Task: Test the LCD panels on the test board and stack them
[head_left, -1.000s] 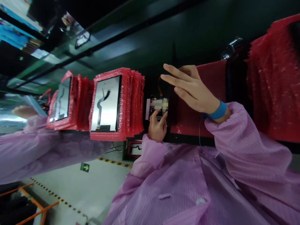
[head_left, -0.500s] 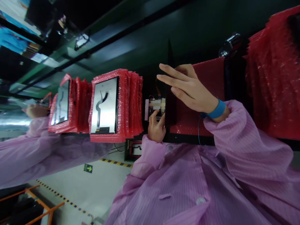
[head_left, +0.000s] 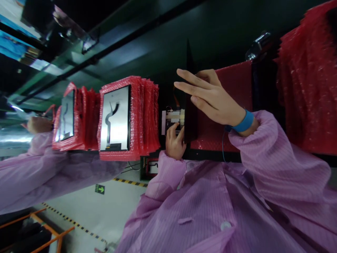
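Circuit board assembly [head_left: 173, 115], one: on the worktop [head_left: 207, 155], toward its near edge. Left hand [head_left: 174, 144]: thumb and forefinger parted, fingertips at the board's near side. Right hand [head_left: 214, 102], with blue wristband [head_left: 243, 122]: several fingers extended, spaced apart, crossing a dark upright panel [head_left: 190, 121]; grip cannot be told. Left along the worktop: red bubble-wrap pouches [head_left: 150, 117], stacked, bearing a display panel [head_left: 121, 121] with ribbon cable [head_left: 108, 128].
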Motion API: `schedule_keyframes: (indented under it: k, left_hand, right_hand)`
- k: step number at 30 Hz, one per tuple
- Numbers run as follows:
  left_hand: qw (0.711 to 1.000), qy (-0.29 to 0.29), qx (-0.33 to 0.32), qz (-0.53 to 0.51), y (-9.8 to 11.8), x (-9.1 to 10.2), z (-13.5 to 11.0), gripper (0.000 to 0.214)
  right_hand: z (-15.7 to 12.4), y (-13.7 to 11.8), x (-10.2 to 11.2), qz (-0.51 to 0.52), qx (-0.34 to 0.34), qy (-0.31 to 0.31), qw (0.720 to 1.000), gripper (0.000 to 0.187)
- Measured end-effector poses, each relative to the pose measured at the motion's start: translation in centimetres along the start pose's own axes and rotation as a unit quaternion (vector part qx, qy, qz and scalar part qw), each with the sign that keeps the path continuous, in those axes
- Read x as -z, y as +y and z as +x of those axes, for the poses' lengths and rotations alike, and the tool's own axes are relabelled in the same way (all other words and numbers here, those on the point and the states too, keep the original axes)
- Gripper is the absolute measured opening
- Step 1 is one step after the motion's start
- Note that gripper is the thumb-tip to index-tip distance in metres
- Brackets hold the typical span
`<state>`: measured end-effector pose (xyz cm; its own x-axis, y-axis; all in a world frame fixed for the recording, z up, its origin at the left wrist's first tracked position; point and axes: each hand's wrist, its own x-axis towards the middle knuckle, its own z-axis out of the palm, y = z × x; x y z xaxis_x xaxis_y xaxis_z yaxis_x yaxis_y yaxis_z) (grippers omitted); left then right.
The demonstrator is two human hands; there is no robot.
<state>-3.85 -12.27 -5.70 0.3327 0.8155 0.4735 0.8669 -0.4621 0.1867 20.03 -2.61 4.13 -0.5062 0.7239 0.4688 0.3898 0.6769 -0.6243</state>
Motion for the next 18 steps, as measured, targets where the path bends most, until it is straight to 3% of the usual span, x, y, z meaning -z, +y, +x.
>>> schedule_keyframes:
  k: [13,18]
  left_hand:
    - [0.999,-0.031,0.005,0.024,-0.10,-0.02,-0.50,0.039]
    - [0.998,-0.050,0.037,0.011,-0.29,-0.23,-0.92,0.041]
  right_hand:
    - [-0.06,0.35,-0.11,0.000,0.017,0.005,1.000,0.056]
    - [-0.02,0.05,0.14,0.003,-0.001,-0.004,1.000,0.055]
